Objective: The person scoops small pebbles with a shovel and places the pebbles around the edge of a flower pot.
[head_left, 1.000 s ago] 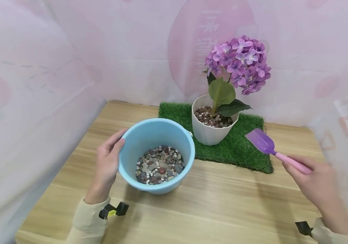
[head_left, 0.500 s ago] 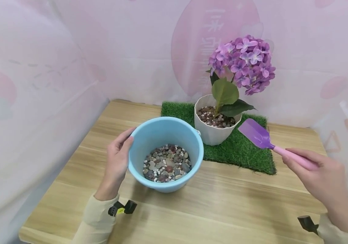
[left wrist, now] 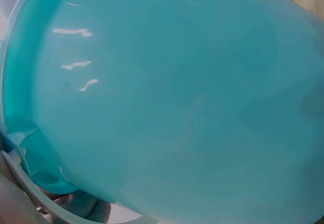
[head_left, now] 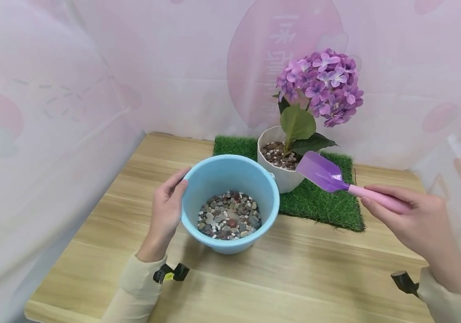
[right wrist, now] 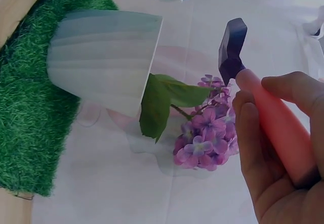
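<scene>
- The left hand (head_left: 167, 211) grips the rim of the light-blue bucket (head_left: 222, 175), thumb over the edge; pebbles (head_left: 230, 217) cover its bottom.
- The right hand (head_left: 412, 224) holds the purple shovel (head_left: 321, 172) by its pink handle; no pebbles show on its blade.
- Over the last second, shovel and bucket have drawn nearer each other; that seems to bring the blade closer to the pebbles, though it remains outside the bucket.
- In the head view, the blade now overlaps the white flowerpot (head_left: 283, 178); contact cannot be told.
</scene>
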